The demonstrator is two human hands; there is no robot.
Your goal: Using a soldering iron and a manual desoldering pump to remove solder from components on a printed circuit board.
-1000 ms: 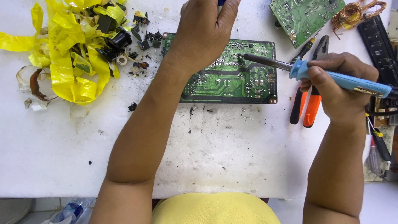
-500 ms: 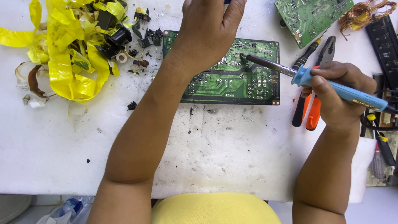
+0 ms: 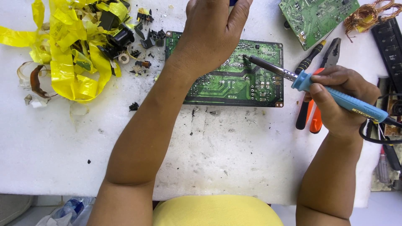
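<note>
right hand (image 3: 339,98) had a closed grip on blue soldering iron (image 3: 335,94), tip on green circuit board (image 3: 234,79) mid-table | left hand (image 3: 215,29) pinned board, grip unclear | pulled parts (image 3: 134,42) piled left, looked partway done

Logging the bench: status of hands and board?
Right hand grips blue soldering iron, tip on green circuit board. Left hand over board's top edge. Pliers alongside.

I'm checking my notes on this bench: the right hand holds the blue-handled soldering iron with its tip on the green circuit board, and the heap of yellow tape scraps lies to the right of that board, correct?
Not quite. The head view shows the heap of yellow tape scraps to the left of the green circuit board, not the right. The rest stands: the right hand holds the blue-handled soldering iron, its tip on that board.
</note>
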